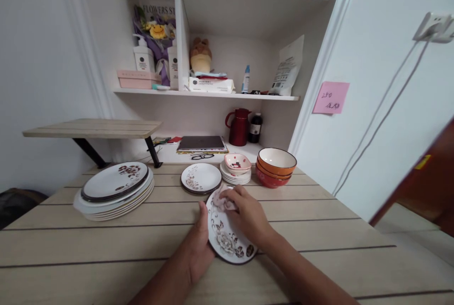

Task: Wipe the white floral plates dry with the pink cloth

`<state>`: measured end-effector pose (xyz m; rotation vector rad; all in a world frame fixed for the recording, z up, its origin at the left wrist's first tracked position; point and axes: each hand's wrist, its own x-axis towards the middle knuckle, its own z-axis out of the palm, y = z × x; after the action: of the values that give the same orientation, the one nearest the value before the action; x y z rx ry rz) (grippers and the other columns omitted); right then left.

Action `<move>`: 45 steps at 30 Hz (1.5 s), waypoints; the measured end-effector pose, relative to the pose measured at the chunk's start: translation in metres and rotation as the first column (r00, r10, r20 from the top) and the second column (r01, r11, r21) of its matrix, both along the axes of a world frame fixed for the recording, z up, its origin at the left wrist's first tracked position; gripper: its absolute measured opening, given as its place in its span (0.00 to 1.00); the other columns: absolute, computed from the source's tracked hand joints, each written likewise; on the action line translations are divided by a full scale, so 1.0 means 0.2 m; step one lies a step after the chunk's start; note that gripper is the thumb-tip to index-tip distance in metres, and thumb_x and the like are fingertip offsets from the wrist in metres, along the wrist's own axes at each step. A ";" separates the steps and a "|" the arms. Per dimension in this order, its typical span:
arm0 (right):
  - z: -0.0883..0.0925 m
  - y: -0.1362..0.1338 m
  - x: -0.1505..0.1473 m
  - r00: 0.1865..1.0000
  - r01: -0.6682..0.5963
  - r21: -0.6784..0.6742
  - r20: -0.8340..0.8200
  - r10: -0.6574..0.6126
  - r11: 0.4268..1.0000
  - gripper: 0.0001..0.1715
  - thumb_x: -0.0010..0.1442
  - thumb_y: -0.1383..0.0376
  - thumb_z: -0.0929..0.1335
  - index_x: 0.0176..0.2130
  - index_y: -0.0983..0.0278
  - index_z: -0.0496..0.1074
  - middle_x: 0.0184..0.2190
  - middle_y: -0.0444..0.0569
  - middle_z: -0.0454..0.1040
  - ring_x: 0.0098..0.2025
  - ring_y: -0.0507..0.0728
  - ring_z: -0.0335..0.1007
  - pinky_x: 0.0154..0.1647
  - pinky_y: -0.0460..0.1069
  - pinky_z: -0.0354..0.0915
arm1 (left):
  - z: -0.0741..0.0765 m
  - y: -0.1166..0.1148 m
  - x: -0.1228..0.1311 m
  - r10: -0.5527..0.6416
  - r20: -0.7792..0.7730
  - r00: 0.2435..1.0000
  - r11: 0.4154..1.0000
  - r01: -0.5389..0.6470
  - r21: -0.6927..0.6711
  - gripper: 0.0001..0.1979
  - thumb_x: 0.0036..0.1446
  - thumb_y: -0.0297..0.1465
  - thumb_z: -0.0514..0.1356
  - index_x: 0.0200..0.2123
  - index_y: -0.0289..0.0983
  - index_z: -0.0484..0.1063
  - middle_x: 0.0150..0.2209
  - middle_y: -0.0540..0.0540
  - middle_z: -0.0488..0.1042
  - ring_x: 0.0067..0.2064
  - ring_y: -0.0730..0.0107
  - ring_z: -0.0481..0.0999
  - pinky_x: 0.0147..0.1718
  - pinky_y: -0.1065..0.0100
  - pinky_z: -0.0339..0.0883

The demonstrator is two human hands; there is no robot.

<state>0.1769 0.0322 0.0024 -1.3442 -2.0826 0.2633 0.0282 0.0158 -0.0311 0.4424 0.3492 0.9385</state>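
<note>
A white plate with brown flowers and a dark rim (227, 241) is tilted above the table in front of me. My left hand (200, 243) grips its left edge, thumb along the rim and the other fingers hidden beneath. In my right hand (246, 213) is a bunched pale cloth (222, 200), pressed against the upper part of the plate's face. Just behind, a short stack of matching plates (201, 177) lies on the table. Right of that stack, a small red-and-white patterned bowl (237, 163) sits on several small white dishes (235, 177).
Large plates (115, 182) are stacked at the left, near a raised wooden shelf (92, 127). Orange and red bowls (276, 163) are nested at the right. Behind are eyeglasses (202, 156), a laptop (201, 143), a red jug (239, 127) and a dark bottle (255, 127).
</note>
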 end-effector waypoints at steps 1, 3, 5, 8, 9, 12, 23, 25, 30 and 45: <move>0.00 0.02 0.01 0.998 0.061 0.006 0.009 -0.061 0.998 0.22 0.53 0.74 0.64 0.46 0.56 0.70 0.43 0.46 0.67 0.39 0.55 0.66 0.39 0.47 0.59 | -0.01 0.00 0.00 -0.005 -0.001 1.000 1.000 0.005 -0.004 0.35 0.60 0.50 0.49 0.64 0.37 0.57 0.58 0.35 0.69 0.62 0.54 0.64 0.61 0.51 0.52; -0.01 0.04 0.03 0.986 0.163 0.015 0.033 -0.163 0.987 0.21 0.54 0.72 0.65 0.47 0.57 0.69 0.44 0.47 0.67 0.38 0.55 0.66 0.36 0.47 0.58 | -0.02 0.01 0.00 -0.016 -0.004 1.000 1.000 0.016 -0.010 0.36 0.59 0.51 0.49 0.64 0.36 0.56 0.58 0.34 0.69 0.62 0.54 0.64 0.61 0.51 0.52; -0.01 0.04 0.02 0.979 0.197 0.030 0.045 -0.199 0.980 0.20 0.55 0.72 0.65 0.48 0.58 0.68 0.45 0.48 0.66 0.38 0.56 0.66 0.36 0.47 0.58 | -0.02 0.01 0.00 -0.026 0.004 1.000 1.000 0.026 -0.001 0.37 0.58 0.52 0.50 0.64 0.37 0.56 0.59 0.34 0.69 0.63 0.54 0.63 0.61 0.51 0.51; -0.01 0.02 -0.01 0.997 0.074 0.047 0.011 -0.074 0.996 0.19 0.57 0.70 0.64 0.49 0.59 0.66 0.46 0.50 0.65 0.41 0.57 0.67 0.40 0.48 0.60 | -0.03 0.01 -0.01 -0.030 0.025 0.999 0.999 0.029 0.027 0.35 0.58 0.52 0.50 0.64 0.40 0.57 0.59 0.37 0.68 0.63 0.55 0.63 0.61 0.52 0.52; -0.01 0.01 -0.03 1.000 0.008 0.047 -0.008 -0.008 0.999 0.19 0.58 0.70 0.64 0.49 0.59 0.67 0.46 0.50 0.65 0.42 0.57 0.67 0.41 0.49 0.61 | -0.03 0.01 -0.01 -0.032 0.030 0.999 0.999 0.031 0.034 0.34 0.58 0.52 0.50 0.63 0.41 0.58 0.59 0.37 0.68 0.63 0.55 0.63 0.61 0.52 0.52; 0.02 -0.03 -0.05 0.983 -0.178 0.026 -0.050 0.179 0.984 0.19 0.56 0.73 0.64 0.47 0.59 0.68 0.44 0.49 0.68 0.43 0.56 0.67 0.44 0.49 0.61 | -0.02 0.01 -0.01 -0.034 0.025 0.999 0.999 0.034 0.010 0.37 0.56 0.55 0.49 0.62 0.38 0.61 0.58 0.36 0.70 0.62 0.54 0.65 0.60 0.51 0.54; 0.15 -0.11 0.11 0.851 -0.493 -0.357 -0.009 0.525 0.794 0.20 0.45 0.75 0.68 0.38 0.58 0.77 0.37 0.42 0.74 0.39 0.53 0.69 0.38 0.44 0.61 | -0.01 0.00 -0.01 -0.031 0.004 1.000 0.999 0.031 0.008 0.39 0.56 0.55 0.47 0.62 0.35 0.62 0.54 0.33 0.74 0.59 0.49 0.68 0.58 0.49 0.56; 0.16 -0.10 0.20 0.854 -0.461 -0.420 0.029 0.520 0.782 0.20 0.45 0.75 0.69 0.37 0.57 0.77 0.36 0.41 0.74 0.37 0.53 0.69 0.36 0.44 0.60 | -0.03 0.01 -0.01 -0.062 0.022 0.998 0.998 0.061 0.032 0.38 0.57 0.54 0.47 0.63 0.36 0.60 0.56 0.34 0.72 0.60 0.49 0.67 0.59 0.49 0.55; 0.17 -0.10 0.31 0.928 -0.315 -0.377 0.070 0.366 0.871 0.20 0.44 0.76 0.66 0.36 0.58 0.77 0.37 0.42 0.74 0.39 0.54 0.68 0.39 0.45 0.60 | -0.07 0.03 -0.02 -0.073 0.019 0.997 0.997 0.073 0.022 0.38 0.57 0.53 0.48 0.64 0.37 0.57 0.56 0.33 0.71 0.61 0.50 0.66 0.59 0.49 0.53; 0.03 0.04 0.02 0.986 -0.060 0.102 0.163 0.042 0.993 0.18 0.57 0.72 0.64 0.44 0.55 0.74 0.42 0.47 0.69 0.40 0.55 0.66 0.37 0.46 0.58 | 0.00 0.00 0.01 -0.027 0.040 0.999 0.999 0.026 0.020 0.37 0.59 0.49 0.51 0.66 0.37 0.51 0.57 0.32 0.71 0.58 0.51 0.70 0.59 0.51 0.55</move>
<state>0.1799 0.0395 0.0077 -1.2866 -2.2330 0.0662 0.0298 0.0159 -0.0306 0.4442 0.2968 0.9248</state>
